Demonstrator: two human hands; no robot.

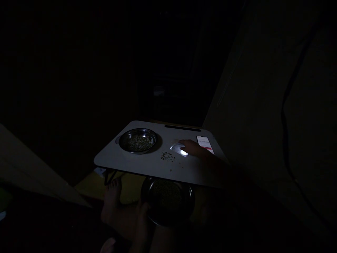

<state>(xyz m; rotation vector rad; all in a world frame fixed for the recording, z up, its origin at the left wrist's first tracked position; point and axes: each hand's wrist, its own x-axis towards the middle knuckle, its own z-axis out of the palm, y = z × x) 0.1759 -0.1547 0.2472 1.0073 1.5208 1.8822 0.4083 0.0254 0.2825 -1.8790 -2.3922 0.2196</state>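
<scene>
Room was almost pitch dark. Right hand (193,148) lay flat-ish on the table (126,160) at mid-frame, fingers near a small pile of grains (167,156) by the phone (204,144); couldn't tell if it pinched any. Left hand (142,219) gripped the lower bowl (168,201) at its rim, below the table edge. My guess: in that gloom, grains could easily have been scattered, or that bowl tipped.

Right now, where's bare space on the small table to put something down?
Free: the left front corner of the table, below the steel bowl, and the strip between bowl and scattered grains. Crowded: right side, with the right hand, bright patch and phone.
</scene>
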